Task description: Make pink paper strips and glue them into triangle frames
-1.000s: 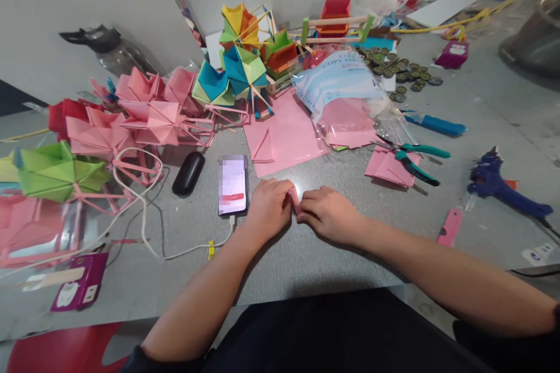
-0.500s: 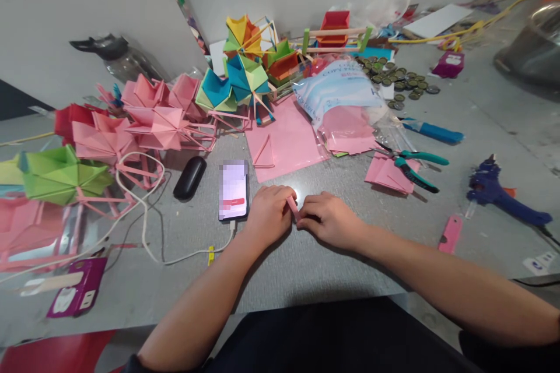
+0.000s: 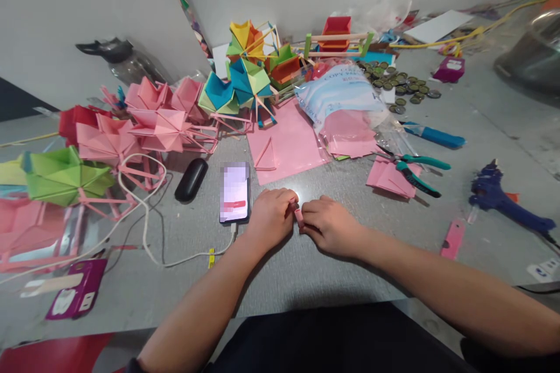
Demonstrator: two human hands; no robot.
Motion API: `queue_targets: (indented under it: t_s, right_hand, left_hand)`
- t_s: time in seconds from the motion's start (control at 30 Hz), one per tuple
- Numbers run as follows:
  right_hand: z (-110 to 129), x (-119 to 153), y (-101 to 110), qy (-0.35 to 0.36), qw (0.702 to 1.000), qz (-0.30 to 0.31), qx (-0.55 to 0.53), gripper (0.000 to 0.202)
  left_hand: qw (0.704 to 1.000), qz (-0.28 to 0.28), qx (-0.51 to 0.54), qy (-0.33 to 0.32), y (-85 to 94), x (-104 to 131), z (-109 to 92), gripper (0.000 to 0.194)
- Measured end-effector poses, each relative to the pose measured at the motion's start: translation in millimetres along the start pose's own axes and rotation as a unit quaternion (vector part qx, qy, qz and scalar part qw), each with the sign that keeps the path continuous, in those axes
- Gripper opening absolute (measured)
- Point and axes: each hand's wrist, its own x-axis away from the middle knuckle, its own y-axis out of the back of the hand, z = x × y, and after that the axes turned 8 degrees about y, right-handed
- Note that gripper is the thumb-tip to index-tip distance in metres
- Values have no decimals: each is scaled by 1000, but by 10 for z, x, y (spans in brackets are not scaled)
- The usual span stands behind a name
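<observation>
Close together over the table, both hands pinch a small strip of pink paper [image 3: 299, 217]. My left hand [image 3: 272, 213] is closed at the strip's far end, knuckles up. The fingers of my right hand [image 3: 329, 224] are closed around its near end. Part of the strip is hidden by the fingers, and it looks bent between them. Just left of my left hand lies a phone [image 3: 235, 189] with a charging cable plugged in. Beyond the hands, a pink paper sheet [image 3: 291, 134] lies flat with a folded pink triangle [image 3: 265, 153] on it.
Folded pink paper shapes [image 3: 166, 128] crowd the left side. A bag of copy paper [image 3: 339, 90] sits behind. Pliers [image 3: 417, 172] rest on pink paper pieces; a blue glue gun [image 3: 510, 198] and pink cutter [image 3: 452, 239] lie right. A black case [image 3: 191, 180] is beside the phone.
The pink strip was fairly straight between my hands and now looks bent, with its near part turned at my right fingertips. Both hands stay in nearly the same place.
</observation>
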Motion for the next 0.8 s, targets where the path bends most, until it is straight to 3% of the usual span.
queue_targets:
  t_s: [0.27, 0.8]
  right_hand:
    - [57, 25, -35, -34, 999, 10, 9, 13]
    - [86, 54, 127, 64, 992, 61, 89, 18]
  left_hand:
    - [1000, -2, -15, 1, -14, -9, 3, 16]
    - [1000, 9, -27, 8, -3, -12, -43, 16]
